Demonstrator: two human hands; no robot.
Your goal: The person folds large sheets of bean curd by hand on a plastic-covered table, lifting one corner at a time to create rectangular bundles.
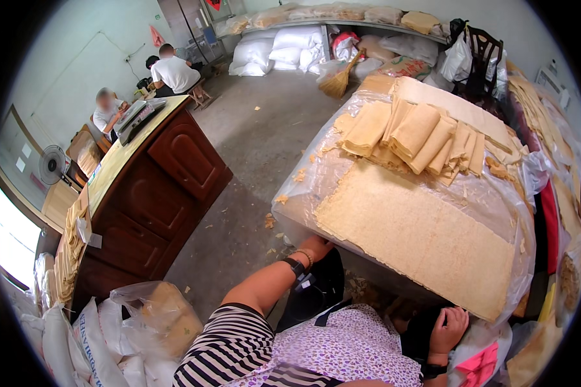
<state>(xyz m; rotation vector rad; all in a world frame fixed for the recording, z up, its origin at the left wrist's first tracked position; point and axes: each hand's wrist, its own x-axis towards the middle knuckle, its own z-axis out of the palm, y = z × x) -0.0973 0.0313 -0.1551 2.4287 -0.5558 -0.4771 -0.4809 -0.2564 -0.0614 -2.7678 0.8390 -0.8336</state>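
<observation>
A large, thin, pale-tan sheet (416, 232), rough-edged and maybe dried bean curd, lies flat on the plastic-covered table (295, 205) before me. My left hand (318, 246) is at the table's near edge, by the sheet's left side; its fingertips are hidden. Close to the sheet's near right corner is my right hand (450, 326), fingers curled. Whether either hand grips the edge is unclear. Folded tan sheets (411, 133) are heaped across the sheet's far side, with a paler flat sheet (452, 109) behind them.
A dark wooden counter (155, 208) with a scale (138, 118) stands left. White sacks (92, 338) and a plastic bag of tan sheets (167, 309) sit at lower left. Further back are seated people (174, 72), a broom (341, 80) and a chair (477, 63). Scraps litter the floor.
</observation>
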